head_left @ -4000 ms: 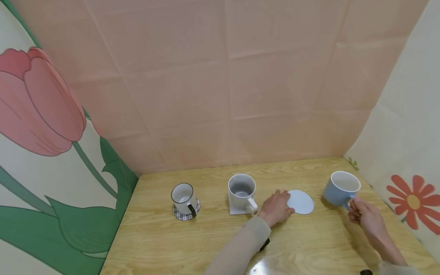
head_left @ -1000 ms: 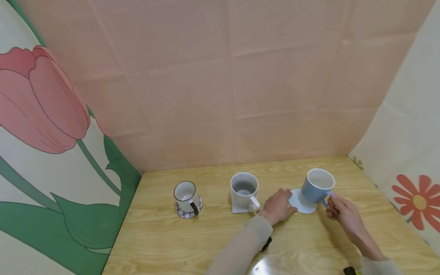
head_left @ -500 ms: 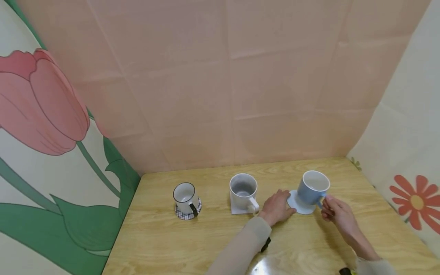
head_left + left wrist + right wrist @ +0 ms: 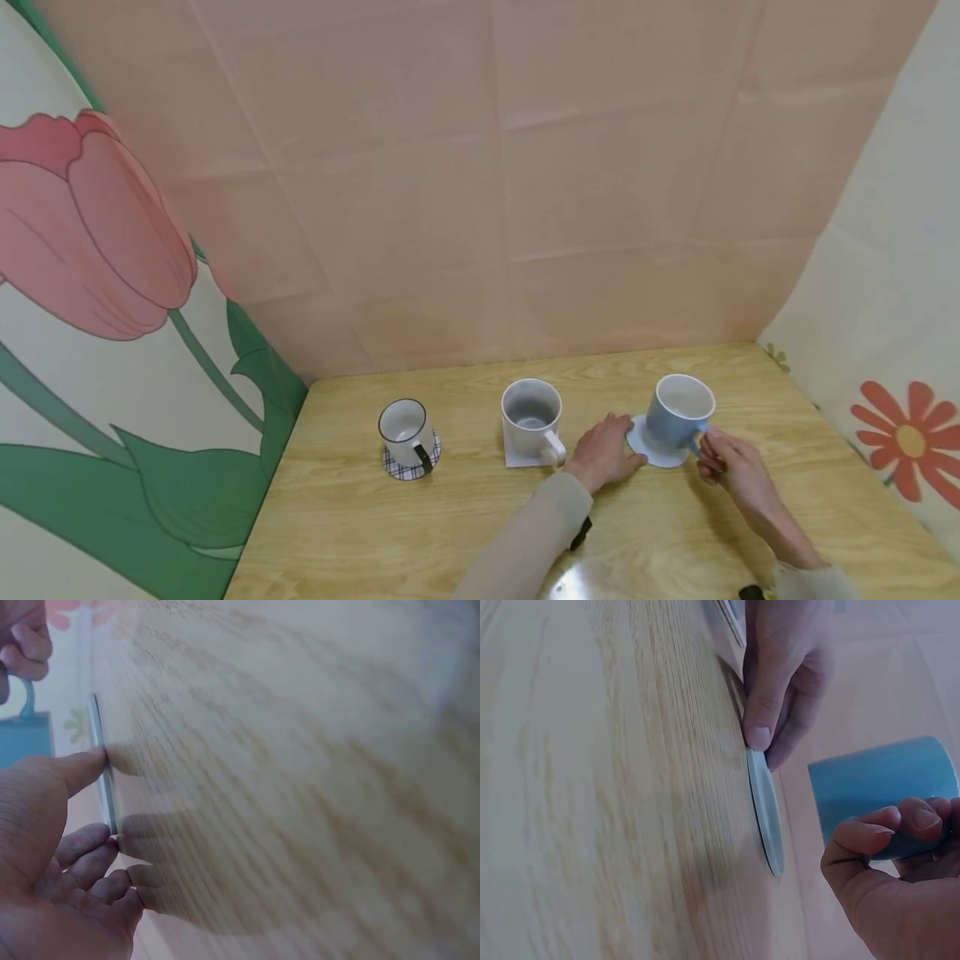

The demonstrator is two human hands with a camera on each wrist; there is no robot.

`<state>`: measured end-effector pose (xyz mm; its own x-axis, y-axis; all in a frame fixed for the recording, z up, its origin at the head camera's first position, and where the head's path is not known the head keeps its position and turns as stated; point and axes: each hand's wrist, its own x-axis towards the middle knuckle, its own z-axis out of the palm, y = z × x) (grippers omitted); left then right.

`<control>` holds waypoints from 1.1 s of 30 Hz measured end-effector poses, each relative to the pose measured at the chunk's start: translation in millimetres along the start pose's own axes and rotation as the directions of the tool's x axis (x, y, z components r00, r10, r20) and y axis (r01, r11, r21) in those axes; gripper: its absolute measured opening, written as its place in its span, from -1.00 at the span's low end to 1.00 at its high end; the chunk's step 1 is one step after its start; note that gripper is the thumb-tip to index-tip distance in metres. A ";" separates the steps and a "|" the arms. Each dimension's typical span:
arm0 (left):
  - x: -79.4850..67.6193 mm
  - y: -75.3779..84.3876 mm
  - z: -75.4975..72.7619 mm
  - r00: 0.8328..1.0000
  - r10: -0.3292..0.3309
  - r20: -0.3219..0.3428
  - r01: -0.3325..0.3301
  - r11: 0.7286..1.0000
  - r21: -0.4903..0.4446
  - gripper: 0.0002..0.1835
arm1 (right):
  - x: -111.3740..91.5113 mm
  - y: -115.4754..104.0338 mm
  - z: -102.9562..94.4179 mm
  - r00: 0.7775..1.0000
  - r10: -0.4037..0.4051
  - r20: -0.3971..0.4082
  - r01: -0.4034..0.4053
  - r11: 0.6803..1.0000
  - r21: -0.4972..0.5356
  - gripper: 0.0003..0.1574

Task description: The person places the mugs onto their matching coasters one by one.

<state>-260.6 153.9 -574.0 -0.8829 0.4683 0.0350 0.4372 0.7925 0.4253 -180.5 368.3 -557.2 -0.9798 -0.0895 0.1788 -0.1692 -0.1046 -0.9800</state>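
Observation:
My right hand point(image 4: 738, 475) grips the handle of a blue mug point(image 4: 675, 421) with a white inside. From the head view the mug appears over a round pale-blue coaster point(image 4: 639, 442); the right wrist view shows a gap between the tilted mug point(image 4: 885, 791) and the coaster point(image 4: 766, 817). My left hand point(image 4: 603, 452) holds the coaster's left edge between thumb and fingers, flat on the table. In the left wrist view the thumb and fingertips touch the thin coaster point(image 4: 103, 780).
A white mug point(image 4: 531, 429) stands on a square white coaster point(image 4: 517, 458) just left of my left hand. Farther left, a black-rimmed white mug point(image 4: 403, 425) stands on a round checked coaster point(image 4: 401, 472). Wood-grain table point(image 4: 337, 517); a pink cloth point(image 4: 487, 208) hangs behind.
My right hand has carried the blue mug leftward from the table's right side to over the coaster, shifting slightly left in the last half second. My left hand keeps its place at the coaster's edge.

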 end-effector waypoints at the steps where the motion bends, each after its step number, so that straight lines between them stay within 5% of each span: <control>1: -0.1 -0.1 -0.2 1.000 -0.001 -0.001 0.001 1.000 0.000 -0.34 | 0.0 0.2 0.6 1.000 0.002 -0.007 -0.002 1.000 -0.001 -0.41; 33: -0.7 0.8 0.3 1.000 -0.005 -0.016 0.005 1.000 0.012 -0.33 | 3.7 19.4 4.9 0.999 0.038 -0.015 -0.039 0.999 -0.032 -0.40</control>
<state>-259.5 154.3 -573.9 -0.8875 0.4584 0.0470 0.4348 0.7993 0.4148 -186.8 361.2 -575.1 -0.9871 -0.0781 0.1396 -0.1343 -0.0689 -0.9885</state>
